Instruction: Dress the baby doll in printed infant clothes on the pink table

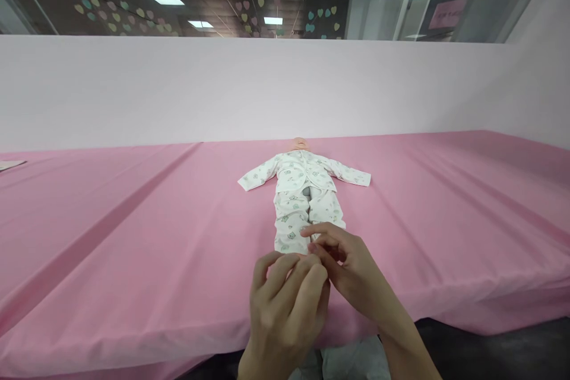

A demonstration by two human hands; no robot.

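The left hand and right hand hang over the near edge of the pink tabletop, fingers pinched together on something hidden at the leg end of a baby doll, which lies ahead of them, with a white wall far behind.

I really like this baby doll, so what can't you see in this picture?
In the head view:
The ends of the doll's trousers: hidden behind the left hand and right hand.
What the fingers are pinching: hidden by the fingers themselves.
The doll's face: its head is mostly hidden behind its body.
The paper: cut off by the left edge.
The pink sign: too small to read.
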